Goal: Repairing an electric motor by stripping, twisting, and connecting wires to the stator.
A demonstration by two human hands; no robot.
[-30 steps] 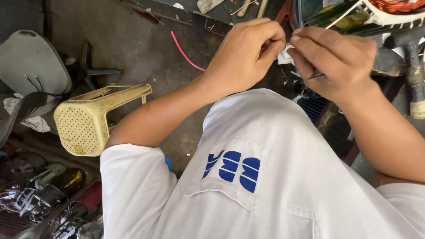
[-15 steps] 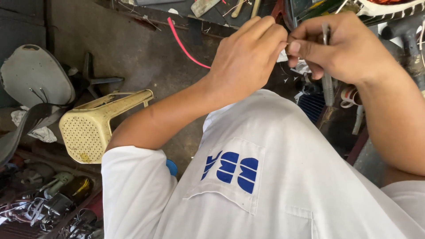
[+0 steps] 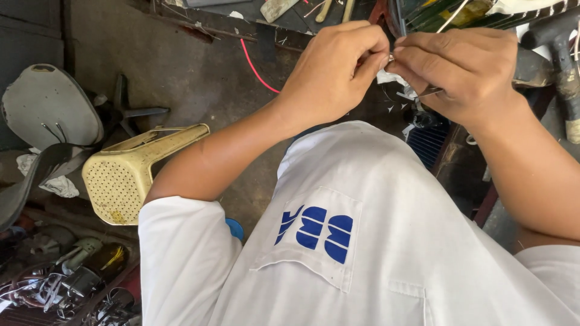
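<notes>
A: What is nearest the camera?
B: A white shirt (image 3: pixel 374 241) with a chest pocket (image 3: pixel 311 238) bearing a blue emblem. Both bare forearms rise from it toward the top of the view.

A: How do the hands sit?
B: The left hand (image 3: pixel 329 75) is curled, knuckles up, thumb and forefinger pinched together at the tips. The right hand (image 3: pixel 462 72) faces it, fingers bent in, its tips touching the left's.

A: What do they hold?
B: A small metal piece (image 3: pixel 391 58) sits right between the fingertips of both hands, pinched tight. A scrap of white paper (image 3: pixel 389 77) hangs just under it, against the right fingers. A thin dark tool (image 3: pixel 432 92) pokes out under the right hand; I cannot tell what it is.

A: And farther off?
B: A yellow plastic stool (image 3: pixel 130 172) lies on its side on the floor at left, a grey seat (image 3: pixel 48 105) beyond it. A red wire (image 3: pixel 257 69) curves over the floor near the left hand.

A: Anything unclear?
B: The metal piece is mostly covered by the fingers, and the clutter along the top edge is cut off.
</notes>
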